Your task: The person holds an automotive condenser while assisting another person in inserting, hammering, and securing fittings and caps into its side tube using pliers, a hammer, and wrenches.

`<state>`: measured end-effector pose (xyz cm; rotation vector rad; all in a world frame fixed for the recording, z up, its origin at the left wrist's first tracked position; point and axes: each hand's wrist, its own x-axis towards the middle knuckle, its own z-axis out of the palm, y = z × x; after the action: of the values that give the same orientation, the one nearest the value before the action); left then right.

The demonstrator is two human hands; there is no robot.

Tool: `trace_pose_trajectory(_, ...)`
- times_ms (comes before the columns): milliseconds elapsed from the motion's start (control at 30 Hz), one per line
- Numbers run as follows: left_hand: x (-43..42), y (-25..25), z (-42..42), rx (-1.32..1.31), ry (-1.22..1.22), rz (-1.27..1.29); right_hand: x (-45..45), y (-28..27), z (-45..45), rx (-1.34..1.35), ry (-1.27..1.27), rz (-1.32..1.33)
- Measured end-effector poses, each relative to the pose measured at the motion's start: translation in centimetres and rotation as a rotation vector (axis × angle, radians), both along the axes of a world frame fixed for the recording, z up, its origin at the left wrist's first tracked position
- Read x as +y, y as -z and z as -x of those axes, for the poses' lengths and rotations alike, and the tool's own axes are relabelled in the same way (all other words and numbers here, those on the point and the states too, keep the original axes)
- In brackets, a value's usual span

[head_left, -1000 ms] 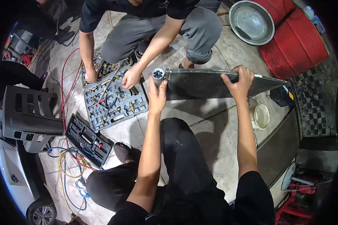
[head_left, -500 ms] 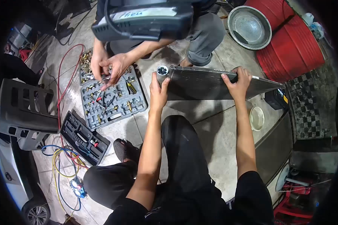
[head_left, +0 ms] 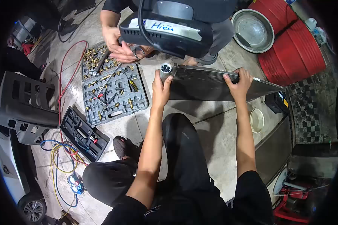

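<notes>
A flat dark finned panel [head_left: 202, 84], like a radiator or condenser, stands on its long edge above the tiled floor. My left hand [head_left: 161, 88] grips its left end, around a round metal tube [head_left: 165, 68] with an open top. Farther right, my right hand [head_left: 240, 83] clasps the panel's upper edge, thumb on the near side. Across from me, a co-worker bends over the panel's left end in dark headgear [head_left: 167, 32] with a handwritten label. The co-worker's hands [head_left: 125, 50] are close together, near a small ring-like item, above a case of brass fittings [head_left: 114, 93].
A black tool case [head_left: 84, 135], coloured hoses with a blue gauge set [head_left: 76, 183] and a grey plastic chair [head_left: 26, 99] are at left. A metal basin [head_left: 253, 30], red drum [head_left: 293, 54], pale bowl [head_left: 257, 120] and black battery-like box [head_left: 277, 101] are at right.
The co-worker's head has come down and forward into view, and the co-worker's hands have lifted from the fittings case and come together. My hands keep their hold; the panel's left end has shifted slightly right.
</notes>
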<state>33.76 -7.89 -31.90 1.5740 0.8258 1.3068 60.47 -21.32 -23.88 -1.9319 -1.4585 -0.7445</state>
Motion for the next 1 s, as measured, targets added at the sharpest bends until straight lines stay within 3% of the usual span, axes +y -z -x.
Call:
trace_pose_trajectory(300, 0.2, 0.3, -0.1, -0.007, 0.028, 0.033, 0.0, -0.2, 0.1, 0.023, -0.014, -0.008)
trace_pose_trajectory(367, 0.0, 0.8, -0.4, 0.042, -0.085, -0.023, 0.1, -0.2, 0.1, 0.020, -0.013, -0.009)
trace_pose_trajectory(1000, 0.7, 1.3, -0.6, 0.005, -0.030, -0.002, 0.3, 0.0, -0.2, 0.028, -0.028, -0.018)
